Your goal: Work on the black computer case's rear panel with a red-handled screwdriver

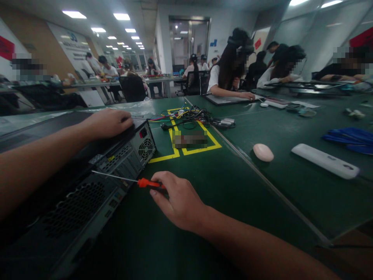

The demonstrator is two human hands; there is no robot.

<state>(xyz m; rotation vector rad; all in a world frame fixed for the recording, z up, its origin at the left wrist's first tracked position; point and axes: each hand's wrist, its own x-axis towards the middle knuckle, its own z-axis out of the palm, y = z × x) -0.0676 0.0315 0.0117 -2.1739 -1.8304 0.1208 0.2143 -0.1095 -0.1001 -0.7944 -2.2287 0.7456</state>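
A black computer case [87, 186] lies on its side on the green table [233, 186], its rear panel with fan grille facing right. My left hand [107, 122] rests on top of the case near its far corner, fingers curled down over it. My right hand [177, 200] grips a red-handled screwdriver [128, 179]. Its thin shaft points left, and the tip reaches the case's rear panel.
A tangle of cables [186, 114] lies in a yellow-taped square. To the right sit a pink mouse [263, 152], a white bar-shaped device [325, 160] and blue cloth [349, 138]. Several other people work at the far side and neighbouring tables.
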